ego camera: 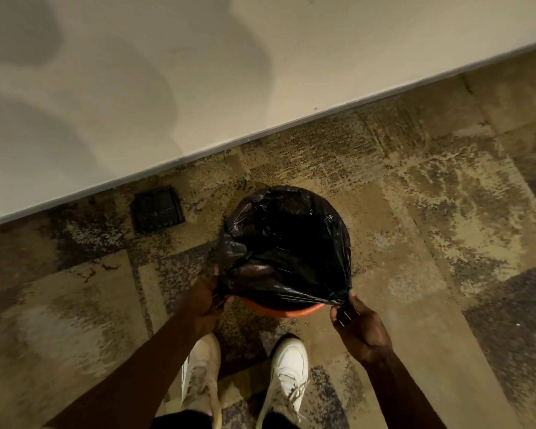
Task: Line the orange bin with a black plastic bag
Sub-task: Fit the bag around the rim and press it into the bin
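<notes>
Two white shoes (245, 379) stand on the carpet (415, 274) just short of the bin (287, 311), and both forearms reach past them to it. Only the near arc of the orange rim shows; the bag (287, 243) drapes over the rest and hides the far side. At the bin's near left, the left hand (203, 300) has its fingers closed on a bunched fold of bag edge. At the near right, the right hand (355, 325) pinches the edge between thumb and fingertips, so the plastic runs taut between the two grips just above the bare rim. By my reading, the step in hand is to bring this last stretch down over the near rim. It should go best with both hands pulling outward and down together, keeping slack inside the bin so the far side does not slip off. A dark floor grate (157, 209) lies beyond the bin to its left, by the wall (167, 72).
</notes>
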Demonstrator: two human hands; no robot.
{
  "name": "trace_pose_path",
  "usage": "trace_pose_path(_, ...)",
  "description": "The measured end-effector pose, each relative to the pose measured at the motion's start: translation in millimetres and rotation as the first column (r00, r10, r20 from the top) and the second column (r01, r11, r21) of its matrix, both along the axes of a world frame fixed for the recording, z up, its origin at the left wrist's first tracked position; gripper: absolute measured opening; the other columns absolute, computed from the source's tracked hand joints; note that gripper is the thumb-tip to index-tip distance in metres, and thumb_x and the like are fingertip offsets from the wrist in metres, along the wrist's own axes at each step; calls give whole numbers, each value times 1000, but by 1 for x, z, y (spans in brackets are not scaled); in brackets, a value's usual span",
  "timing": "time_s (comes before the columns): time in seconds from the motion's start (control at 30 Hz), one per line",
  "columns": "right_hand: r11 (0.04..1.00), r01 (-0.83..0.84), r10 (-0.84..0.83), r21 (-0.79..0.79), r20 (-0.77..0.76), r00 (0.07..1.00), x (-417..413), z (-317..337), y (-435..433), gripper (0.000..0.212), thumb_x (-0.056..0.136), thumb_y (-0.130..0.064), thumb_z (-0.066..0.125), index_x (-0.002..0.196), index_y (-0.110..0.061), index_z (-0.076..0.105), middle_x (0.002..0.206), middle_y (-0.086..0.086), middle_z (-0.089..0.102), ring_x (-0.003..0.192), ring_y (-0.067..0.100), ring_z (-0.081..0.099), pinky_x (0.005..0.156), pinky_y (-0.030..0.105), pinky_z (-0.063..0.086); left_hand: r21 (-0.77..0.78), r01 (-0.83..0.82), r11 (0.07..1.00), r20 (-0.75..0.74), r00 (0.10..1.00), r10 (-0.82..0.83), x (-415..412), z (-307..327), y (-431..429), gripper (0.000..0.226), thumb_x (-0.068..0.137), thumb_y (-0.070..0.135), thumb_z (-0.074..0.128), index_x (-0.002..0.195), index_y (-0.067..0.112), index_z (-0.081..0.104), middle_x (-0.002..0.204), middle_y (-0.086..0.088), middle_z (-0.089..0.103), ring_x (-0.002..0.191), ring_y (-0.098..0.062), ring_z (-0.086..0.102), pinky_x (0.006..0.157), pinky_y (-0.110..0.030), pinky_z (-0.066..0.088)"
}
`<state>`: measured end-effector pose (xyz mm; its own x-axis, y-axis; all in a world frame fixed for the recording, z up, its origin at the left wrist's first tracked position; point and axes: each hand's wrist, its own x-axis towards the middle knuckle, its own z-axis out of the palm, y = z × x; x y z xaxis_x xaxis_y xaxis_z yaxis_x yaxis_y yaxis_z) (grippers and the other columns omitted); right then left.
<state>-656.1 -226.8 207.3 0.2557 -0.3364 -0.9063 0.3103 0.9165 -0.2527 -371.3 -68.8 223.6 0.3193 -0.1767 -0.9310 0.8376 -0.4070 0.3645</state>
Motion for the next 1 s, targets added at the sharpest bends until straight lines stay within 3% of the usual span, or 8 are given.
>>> trace_pose_path(0.13,1000,5,-5,0,32,999,-1,-3,1,14,90,-18,66,104,-15,70,104,5,71,88,17,63,78,29,51,-2,-8,1000,7,1000,8,-12,0,0,31,108,17,41,90,6,65,65,-10,68,48,-14,63,43,-24,49)
trace_pose_path(0.23,999,-46,46,-18,13,999,-1,-2,6,6,91,-17,64,94,-19,69,98,2,71,84,16,62,66,26,54,34,-73,997,7,997,73,-19,-6,9,29,108,25,42,102,13,68,102,-12,73,82,-23,65,66,-33,49)
trace_pose_path(0.3,997,-64,64,-30,-11,998,-1,-2,8,16,96,-12,60,87,-21,69,91,-2,71,81,14,61,71,27,48,38,-94,995,6,996,94,-23,-8,12,30,108,30,41,107,17,68,117,-13,69,94,-26,64,73,-37,49)
trace_pose_path(0.37,996,-82,81,-44,-23,996,-2,-5,8,23,98,-8,57,85,-22,69,88,-4,71,82,13,60,77,28,41,22,-110,994,-1,994,110,-28,-7,13,28,109,25,40,105,18,67,108,-12,69,93,-27,63,74,-37,49)
trace_pose_path(0.53,992,-122,122,-34,6,992,-4,-13,10,24,92,-5,61,110,-21,65,98,-3,71,88,14,61,81,29,41,-61,-135,989,-26,991,134,-42,-5,18,28,105,15,42,104,16,70,107,-13,70,92,-29,63,78,-40,48)
trace_pose_path(0.63,992,-124,124,-28,-12,992,-4,-18,12,25,96,-3,58,113,-21,64,101,-2,71,93,16,62,85,31,41,-78,-179,981,-69,982,173,-51,-8,22,24,101,11,45,104,12,69,106,-14,69,90,-30,63,80,-42,48)
trace_pose_path(0.8,994,-108,107,-11,-52,993,-1,-22,14,34,84,-8,67,114,-21,65,108,1,69,95,17,63,88,32,44,-74,-248,966,-188,955,231,-66,-13,30,23,103,13,49,120,8,64,109,-13,69,96,-30,64,80,-42,50)
trace_pose_path(1.0,997,-81,80,-13,-47,996,-3,-27,15,30,84,-9,68,112,-19,68,109,1,71,97,17,64,87,33,46,-91,-306,948,-207,937,282,-83,-15,30,18,104,7,47,107,12,64,103,-10,67,96,-28,62,84,-44,50)
